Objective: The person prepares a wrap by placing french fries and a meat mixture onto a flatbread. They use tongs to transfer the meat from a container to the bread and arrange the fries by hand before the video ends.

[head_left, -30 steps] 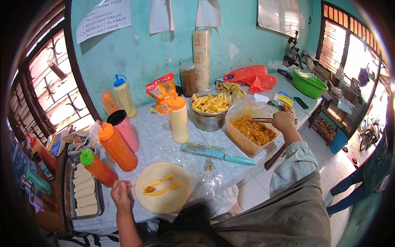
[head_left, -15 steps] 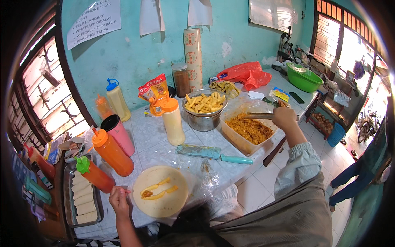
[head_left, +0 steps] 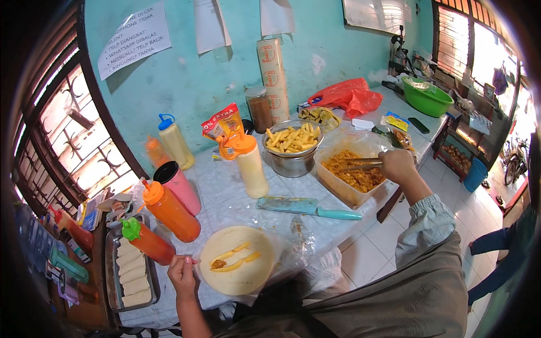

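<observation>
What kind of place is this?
Probably a small kitchen or snack-making workspace; whether home or shop is unclear. The clues are heaped fries, pale rolls lined up in a metal tray, and a flat round wrapper lying near squeeze bottles.

Pale cream across the round wrapper [head_left: 239, 279]. Left of the wrapper, orange-red through the green-capped bottle [head_left: 156, 245]. Beyond the wrapper, teal along the knife handle [head_left: 339, 214], golden yellow over the fries [head_left: 293, 138]. Beneath the wrapper, grey-white marbling on the tablecloth [head_left: 222, 205].
</observation>
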